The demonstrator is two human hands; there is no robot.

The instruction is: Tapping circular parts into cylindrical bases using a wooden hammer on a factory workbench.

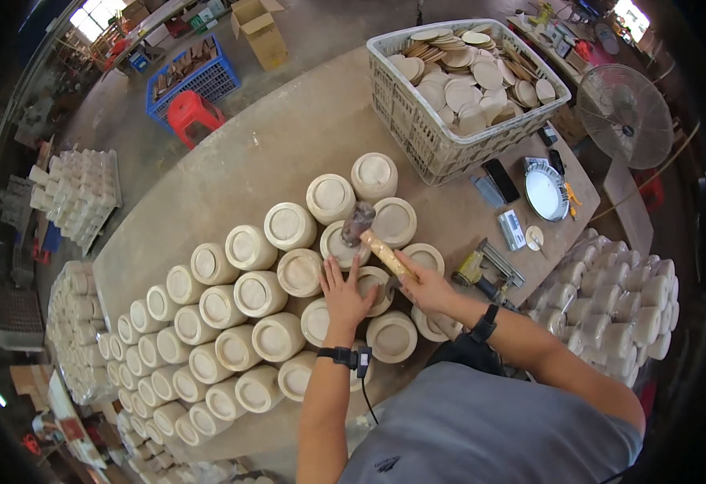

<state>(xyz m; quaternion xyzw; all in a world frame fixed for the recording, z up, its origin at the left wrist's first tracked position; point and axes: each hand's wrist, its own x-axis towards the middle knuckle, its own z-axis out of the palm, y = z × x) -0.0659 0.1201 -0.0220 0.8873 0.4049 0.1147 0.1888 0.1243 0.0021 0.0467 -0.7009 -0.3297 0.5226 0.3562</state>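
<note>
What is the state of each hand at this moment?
Left hand: open, its fingertips at a pale round piece.
Right hand: closed, holding a hammer.

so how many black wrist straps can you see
2: the left wrist strap, just behind the spread left hand, and the right wrist strap, just behind the right hand gripping the hammer. Others could be hidden in the background.

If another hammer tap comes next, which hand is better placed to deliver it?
Probably the right hand: it grips the handle of the hammer, whose head is over a pale round piece. The left hand holds no tool; its fingers are spread at that piece's near rim.
</note>
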